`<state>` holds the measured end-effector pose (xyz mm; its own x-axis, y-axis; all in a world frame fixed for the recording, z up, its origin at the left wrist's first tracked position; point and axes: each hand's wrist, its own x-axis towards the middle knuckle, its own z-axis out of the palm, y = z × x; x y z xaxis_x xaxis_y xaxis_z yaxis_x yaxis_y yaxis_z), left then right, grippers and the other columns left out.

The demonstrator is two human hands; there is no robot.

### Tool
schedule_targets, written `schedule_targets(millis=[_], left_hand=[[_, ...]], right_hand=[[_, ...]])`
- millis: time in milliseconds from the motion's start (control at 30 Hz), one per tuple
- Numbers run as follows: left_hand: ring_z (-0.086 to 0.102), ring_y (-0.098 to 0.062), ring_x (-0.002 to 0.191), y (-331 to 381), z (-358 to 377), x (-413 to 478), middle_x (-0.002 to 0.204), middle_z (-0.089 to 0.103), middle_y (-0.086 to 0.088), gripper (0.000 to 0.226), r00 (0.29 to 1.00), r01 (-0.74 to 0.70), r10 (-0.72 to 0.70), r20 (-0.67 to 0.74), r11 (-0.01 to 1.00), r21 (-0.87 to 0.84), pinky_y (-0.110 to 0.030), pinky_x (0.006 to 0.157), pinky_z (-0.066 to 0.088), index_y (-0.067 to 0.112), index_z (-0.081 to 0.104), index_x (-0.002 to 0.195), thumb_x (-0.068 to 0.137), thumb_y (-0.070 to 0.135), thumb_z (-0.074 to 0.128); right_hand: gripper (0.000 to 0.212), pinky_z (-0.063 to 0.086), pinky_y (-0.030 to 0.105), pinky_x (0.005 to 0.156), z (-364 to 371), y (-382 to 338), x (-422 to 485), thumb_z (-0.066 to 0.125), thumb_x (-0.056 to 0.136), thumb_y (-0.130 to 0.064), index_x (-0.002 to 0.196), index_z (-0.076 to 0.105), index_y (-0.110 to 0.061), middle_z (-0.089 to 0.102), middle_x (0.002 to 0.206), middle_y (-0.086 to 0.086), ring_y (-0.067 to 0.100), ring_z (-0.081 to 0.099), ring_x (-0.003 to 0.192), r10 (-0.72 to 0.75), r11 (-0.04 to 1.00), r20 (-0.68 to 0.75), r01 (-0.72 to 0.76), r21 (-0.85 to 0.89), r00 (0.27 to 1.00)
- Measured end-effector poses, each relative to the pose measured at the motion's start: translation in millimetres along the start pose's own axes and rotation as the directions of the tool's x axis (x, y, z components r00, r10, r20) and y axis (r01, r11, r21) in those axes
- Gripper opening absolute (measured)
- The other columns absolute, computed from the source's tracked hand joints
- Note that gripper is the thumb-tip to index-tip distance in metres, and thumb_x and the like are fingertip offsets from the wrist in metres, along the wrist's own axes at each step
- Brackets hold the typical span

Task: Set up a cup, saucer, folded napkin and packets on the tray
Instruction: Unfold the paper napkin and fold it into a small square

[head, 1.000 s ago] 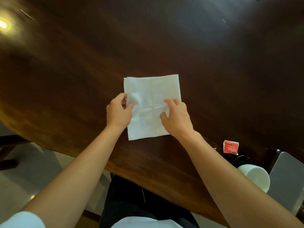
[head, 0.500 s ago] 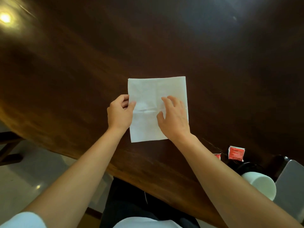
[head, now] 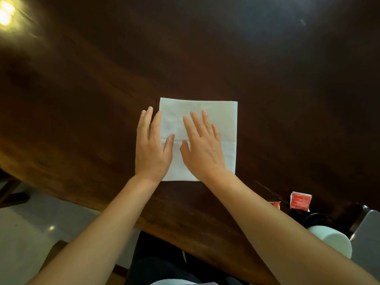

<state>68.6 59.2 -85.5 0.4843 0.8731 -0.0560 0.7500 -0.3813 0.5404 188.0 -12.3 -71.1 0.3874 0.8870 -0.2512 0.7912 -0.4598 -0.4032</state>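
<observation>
Head view: the left hand (head: 151, 147) and right hand (head: 202, 147) are lying flat with fingers straight, gripping nothing and pressing the napkin (head: 218, 120) onto the dark table (head: 205, 48), the left straddling its left edge, the right covering its middle. The thin paper is risking a skewed fold, since a sideways palm stroke could be dragging or rucking it. The napkin is showing as a white, near-square sheet with a faint crosswise crease, lying mid-table, well apart from the red packets (head: 300, 200), white cup (head: 331, 241) and what looks like the grey tray (head: 368, 233) at near right.
</observation>
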Motion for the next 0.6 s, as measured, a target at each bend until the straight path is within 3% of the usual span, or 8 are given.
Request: schedule_targets(millis=[67,200,333,600], left_hand=[[0.014,-0.032,0.155,-3,10,-1,0.165,0.024,-0.017,0.06,0.994,-0.103,0.095,0.062,0.986,0.134,-0.039,0.122,0.019,0.005,0.028,0.155,0.105,0.029,0.049],[0.005,-0.031,0.156,-16,27,1,0.169,0.011,-0.015,0.061,0.956,-0.255,0.181,0.231,0.902,0.348,-0.047,0.127,0.01,0.007,0.013,0.16,0.108,0.03,0.037],[0.003,-0.029,0.157,-21,36,3,0.17,0.008,-0.011,0.066,0.966,-0.226,0.152,0.209,0.889,0.399,-0.047,0.126,0.006,0.01,0.008,0.161,0.105,0.041,0.023],[0.001,-0.029,0.157,-17,35,4,0.171,0.004,-0.008,0.074,0.968,-0.22,0.136,0.21,0.86,0.46,-0.048,0.126,0.008,0.011,0.006,0.162,0.102,0.053,0.019]], right_hand=[[0.058,0.005,0.05,0.121,11,-3,4,0.047,0.102,-0.026,0.155,0.026,-0.017,0.019,0.165,0.009,0.03,0.002,0.153,-0.057,0.997,0.016,0.058,-0.056,0.998],[0.058,0.002,0.055,0.122,31,7,11,0.028,0.105,-0.035,0.159,0.013,-0.02,0.009,0.167,0.008,0.031,-0.004,0.153,-0.14,0.976,0.063,0.149,-0.16,0.988],[0.062,0.001,0.055,0.122,34,39,13,0.021,0.104,-0.048,0.16,0.007,-0.024,0.001,0.168,0.004,0.027,-0.008,0.154,-0.191,0.945,0.065,0.201,-0.26,0.98],[0.073,-0.001,0.052,0.122,4,124,4,0.016,0.1,-0.058,0.16,0.0,-0.02,-0.003,0.168,0.002,0.027,-0.009,0.153,-0.035,0.932,-0.016,0.027,-0.361,0.999]])
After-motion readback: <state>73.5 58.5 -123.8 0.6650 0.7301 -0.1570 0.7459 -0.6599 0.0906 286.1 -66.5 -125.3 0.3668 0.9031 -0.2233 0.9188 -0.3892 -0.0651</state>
